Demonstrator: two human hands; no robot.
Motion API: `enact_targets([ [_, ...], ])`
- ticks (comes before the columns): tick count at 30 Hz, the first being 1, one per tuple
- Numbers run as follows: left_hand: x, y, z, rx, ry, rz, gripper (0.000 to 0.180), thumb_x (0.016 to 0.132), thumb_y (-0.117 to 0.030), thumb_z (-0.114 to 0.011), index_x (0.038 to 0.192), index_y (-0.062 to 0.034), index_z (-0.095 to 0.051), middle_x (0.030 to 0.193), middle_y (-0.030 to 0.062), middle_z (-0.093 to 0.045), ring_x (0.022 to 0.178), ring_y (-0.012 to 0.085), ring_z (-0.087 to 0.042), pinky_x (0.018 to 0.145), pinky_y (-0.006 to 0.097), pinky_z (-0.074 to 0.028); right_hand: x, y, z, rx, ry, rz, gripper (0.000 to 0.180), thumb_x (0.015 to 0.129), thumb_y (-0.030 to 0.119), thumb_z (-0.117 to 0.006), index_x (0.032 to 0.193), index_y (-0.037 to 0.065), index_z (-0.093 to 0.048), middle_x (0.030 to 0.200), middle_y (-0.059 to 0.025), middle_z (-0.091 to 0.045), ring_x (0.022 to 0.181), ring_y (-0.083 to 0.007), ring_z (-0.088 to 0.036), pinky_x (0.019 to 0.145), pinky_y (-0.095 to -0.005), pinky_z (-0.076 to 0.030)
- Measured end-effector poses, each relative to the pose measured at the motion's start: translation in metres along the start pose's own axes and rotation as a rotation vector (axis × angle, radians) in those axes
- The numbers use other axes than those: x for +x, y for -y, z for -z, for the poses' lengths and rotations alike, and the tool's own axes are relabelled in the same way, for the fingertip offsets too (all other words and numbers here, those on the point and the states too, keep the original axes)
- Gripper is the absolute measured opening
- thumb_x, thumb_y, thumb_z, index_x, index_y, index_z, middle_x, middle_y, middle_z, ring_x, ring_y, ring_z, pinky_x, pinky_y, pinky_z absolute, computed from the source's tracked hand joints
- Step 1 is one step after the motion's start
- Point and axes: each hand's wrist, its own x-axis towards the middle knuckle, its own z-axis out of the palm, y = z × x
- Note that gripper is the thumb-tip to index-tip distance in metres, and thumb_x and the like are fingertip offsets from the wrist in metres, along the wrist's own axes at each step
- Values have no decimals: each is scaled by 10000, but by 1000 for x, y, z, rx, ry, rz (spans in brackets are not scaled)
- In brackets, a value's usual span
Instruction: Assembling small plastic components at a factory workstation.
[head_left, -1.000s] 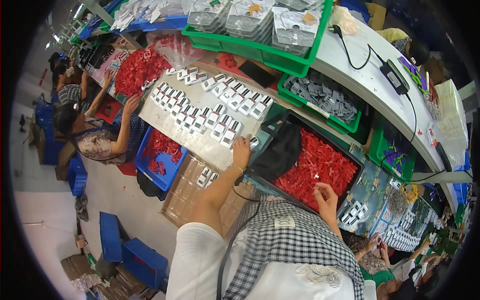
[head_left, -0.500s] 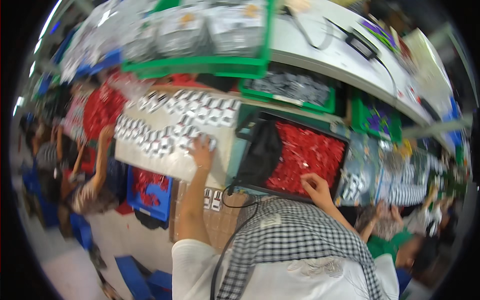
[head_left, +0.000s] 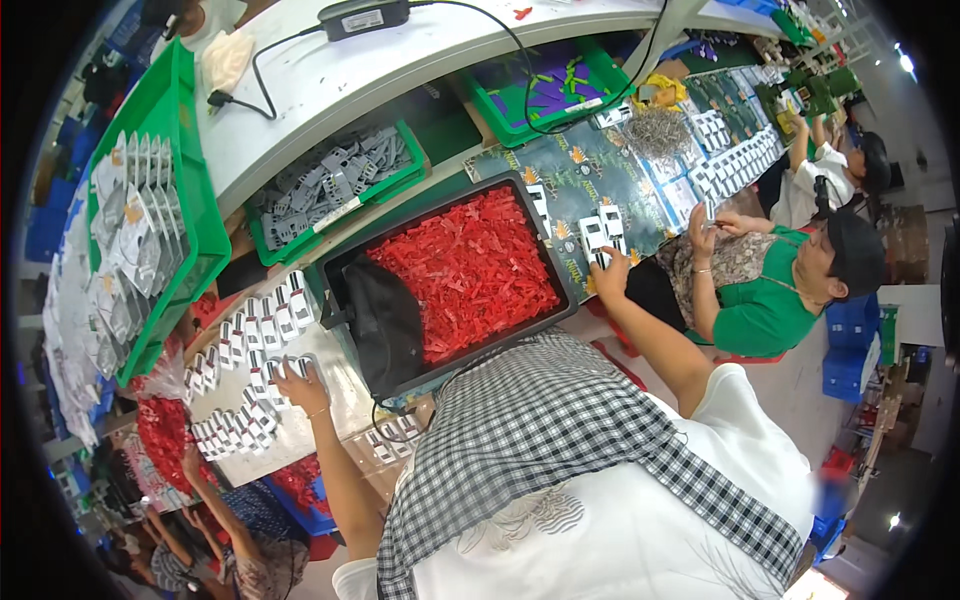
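My left hand (head_left: 300,386) rests with its fingers spread over rows of small white pieces with dark and red middles (head_left: 262,335) on a pale board (head_left: 290,438). Off to the right, my right hand (head_left: 610,277) closes its fingertips on the near end of a white-and-black piece (head_left: 594,238), which lies on a dark patterned mat (head_left: 562,190). One more such piece touches its right side. Between my arms sits a black tray (head_left: 513,352) filled with small red plastic parts (head_left: 480,275); a black cloth (head_left: 384,325) covers its left end.
Green bins of grey parts (head_left: 340,176) and purple and lime parts (head_left: 550,92) stand beyond the tray, beneath a white shelf (head_left: 290,85) with a cable across it. A tilted green crate (head_left: 190,290) is at left. A co-worker in green (head_left: 765,290) sits close at right.
My view has swung to the right. My right hand has gone from the red parts in the tray to the white-and-black piece on the mat. My left hand stays over the white rows.
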Motion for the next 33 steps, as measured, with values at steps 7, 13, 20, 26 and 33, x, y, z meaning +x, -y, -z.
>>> enact_targets([
  [7, -7, -145, 66, -312, 76, -307, 465, 817, -113, -593, 1258, -52, -461, 1331, 249, -349, 1236, 390, -318, 1027, 446, -245, -1, -4, -6, 17, 50, -91, 678, 635, 218, -785, 1188, 61, -425, 1097, -208, -470, 1020, -369, -470, 891, -424, -395],
  [13, -30, -278, 103, -499, 292, -673, 471, 754, -96, -640, 1199, -67, -489, 1312, 177, -389, 1210, 360, -357, 1008, 425, -293, -2, 34, 22, 856, 347, -368, 565, 766, 218, -703, 1200, -55, -464, 915, -69, -616, 779, -93, -566, 577, -221, -430],
  [20, -68, -357, 91, -310, 276, -1297, 452, 777, -122, -569, 1218, -105, -474, 1235, 127, -472, 1164, 296, -439, 1007, 493, -294, -41, 125, 80, 929, 1079, 339, 480, 781, 215, -675, 1187, 9, -521, 1089, -95, -605, 989, -159, -566, 860, -307, -442],
  [26, -78, -298, 62, -496, 582, -697, 234, 793, -131, -574, 1022, -87, -594, 881, 159, -622, 813, 335, -586, 708, 364, -487, -39, 148, 40, 599, 1237, 541, 370, 842, 247, -627, 1128, 18, -574, 976, -80, -647, 869, -158, -602, 794, -282, -459],
  [33, -100, -219, 20, -1073, 647, 224, 208, 879, -168, -548, 953, 23, -588, 758, 39, -616, 650, 86, -552, 583, 270, -456, -23, 151, -46, -166, 444, 1136, 113, 701, 90, -596, 799, 115, -648, 892, -83, -555, 922, -270, -522, 779, -403, -419],
])
